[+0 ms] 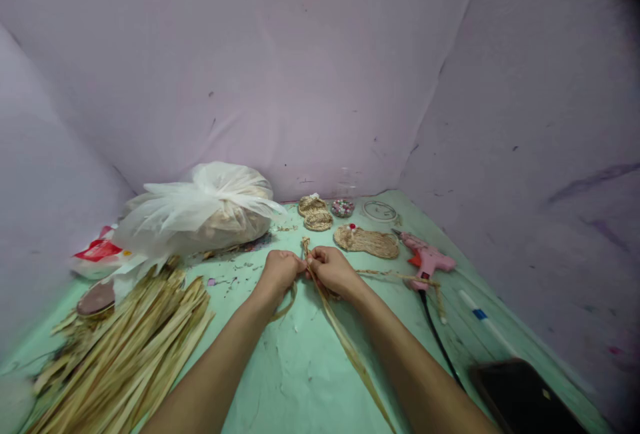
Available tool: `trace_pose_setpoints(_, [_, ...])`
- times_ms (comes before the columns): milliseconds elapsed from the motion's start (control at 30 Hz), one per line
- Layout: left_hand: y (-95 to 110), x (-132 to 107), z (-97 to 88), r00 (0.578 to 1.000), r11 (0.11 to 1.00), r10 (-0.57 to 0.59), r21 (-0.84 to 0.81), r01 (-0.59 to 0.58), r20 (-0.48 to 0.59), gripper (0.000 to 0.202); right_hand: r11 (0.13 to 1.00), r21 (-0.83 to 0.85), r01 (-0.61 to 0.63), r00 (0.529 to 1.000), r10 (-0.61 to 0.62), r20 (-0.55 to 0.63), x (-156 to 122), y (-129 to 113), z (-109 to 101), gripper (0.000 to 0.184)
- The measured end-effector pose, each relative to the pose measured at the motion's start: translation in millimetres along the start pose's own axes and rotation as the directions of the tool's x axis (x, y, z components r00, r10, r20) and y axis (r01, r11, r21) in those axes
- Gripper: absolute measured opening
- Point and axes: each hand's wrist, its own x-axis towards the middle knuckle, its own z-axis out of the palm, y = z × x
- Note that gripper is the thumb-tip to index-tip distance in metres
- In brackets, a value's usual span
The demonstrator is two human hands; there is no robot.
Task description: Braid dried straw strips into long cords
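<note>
Both my hands meet at the middle of the green tabletop (300, 367), fingers closed on strips of dried plant fibre. My left hand (281, 271) pinches a fibre strip (286, 307) that curls down below it. Close beside it, my right hand (330, 269) grips the gathered strips, whose knotted top end (305, 243) sticks up above my fingers. A long flat strip (353, 347) runs from there toward the near edge. To the right of my hand, a twisted or braided cord (395, 275) lies across the table.
Loose dried strips (135, 341) cover the left side, with a white plastic bag (200, 214) behind. Woven sole-shaped pieces (367, 241), a container of beads (343, 208) and a pink glue gun (427, 261) lie beyond my right hand. A dark phone (525, 397) sits at near right.
</note>
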Motion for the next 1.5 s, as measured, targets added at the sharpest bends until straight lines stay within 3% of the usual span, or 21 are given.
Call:
trace_pose_setpoints(167, [-7.0, 10.4, 1.6, 0.999, 0.999, 0.024, 0.034, -0.024, -0.022, 0.015, 0.986, -0.164, 0.027, 0.999, -0.034, -0.042, -6.8, -13.5, -11.3, 0.011])
trace_pose_setpoints(300, [-13.3, 16.6, 3.7, 0.997, 0.997, 0.065, 0.049, -0.063, -0.032, 0.017, 0.891, -0.452, -0.032, 0.996, -0.007, -0.084, -14.4, -31.9, -20.4, 0.013])
trace_pose_setpoints(367, [-14.3, 17.2, 4.6, 0.997, 0.997, 0.068, 0.05, -0.066, -0.035, 0.018, 0.857, -0.51, -0.071, 0.996, 0.032, -0.085, -16.3, -37.8, -23.2, 0.012])
trace_pose_setpoints(633, [-5.6, 10.9, 6.9, 0.999, 0.999, -0.039, 0.013, 0.039, -0.036, 0.021, 0.898, -0.41, -0.158, 0.982, 0.186, 0.03, -14.7, -39.2, -29.0, 0.012])
trace_pose_setpoints(900, [7.2, -0.9, -1.5, 0.988, 0.989, -0.138, -0.045, 0.141, 0.071, 0.017, 0.816, -0.56, -0.142, 0.989, 0.094, -0.114, -28.4, -56.3, -1.2, 0.013])
trace_pose_setpoints(1000, [7.8, -1.8, -6.1, 0.986, 0.992, -0.111, -0.045, 0.117, 0.126, 0.013, 0.87, -0.482, -0.104, 0.992, 0.123, 0.008, -30.1, -57.7, -9.1, 0.012])
trace_pose_setpoints(1067, [7.2, 0.0, -10.2, 0.981, 0.993, -0.101, -0.038, 0.108, 0.167, 0.008, 0.931, -0.352, -0.098, 0.982, 0.147, 0.115, -28.4, -56.5, -25.0, 0.011])
trace_pose_setpoints(1100, [6.7, 1.6, -12.6, 0.977, 0.993, -0.102, -0.033, 0.11, 0.19, 0.006, 0.955, -0.275, -0.115, 0.982, 0.151, 0.114, -26.6, -55.1, -34.0, 0.01])
trace_pose_setpoints(1200, [5.6, 6.6, -19.4, 0.96, 0.992, -0.113, -0.021, 0.122, 0.257, 0.006, 0.989, -0.012, -0.147, 0.982, 0.145, -0.125, -18.8, -49.1, -51.7, 0.011])
trace_pose_setpoints(1267, [5.0, 9.0, -22.5, 0.953, 0.992, -0.113, -0.018, 0.123, 0.282, 0.007, 0.967, 0.172, -0.186, 0.963, 0.214, -0.163, -14.0, -45.4, -48.4, 0.01])
trace_pose_setpoints(1333, [4.1, 10.4, -23.9, 0.951, 0.993, -0.105, -0.016, 0.114, 0.292, 0.008, 0.91, 0.314, -0.272, 0.953, 0.299, -0.04, -11.2, -43.8, -34.6, 0.008])
trace_pose_setpoints(1400, [2.7, 11.2, -24.2, 0.948, 0.995, -0.095, -0.012, 0.103, 0.303, 0.009, 0.874, 0.348, -0.34, 0.939, 0.338, 0.069, -10.9, -44.6, -17.9, 0.007])
trace_pose_setpoints(1500, [0.5, 11.9, -24.0, 0.941, 0.996, -0.084, -0.006, 0.091, 0.327, 0.007, 0.859, 0.346, -0.378, 0.926, 0.353, 0.137, -12.4, -45.5, -2.4, 0.012])
